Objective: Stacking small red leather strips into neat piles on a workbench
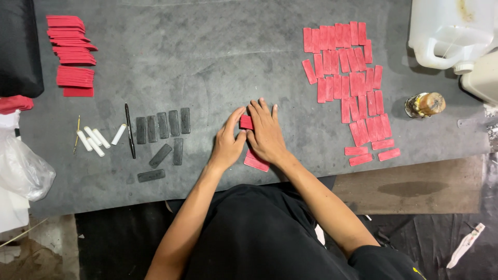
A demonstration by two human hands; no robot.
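Both hands are pressing together: left hand [226, 144] and right hand [266, 134] fingers are closing narrowly around a small red block [246, 122], held between fingertips, another red piece [256, 162] lying under the right wrist

Your left hand [226, 145] and right hand [266, 136] are bare: no gloves, rings or watch. Forearms uncovered. You wear a black short-sleeved top, small yellow mark on the right sleeve's edge.
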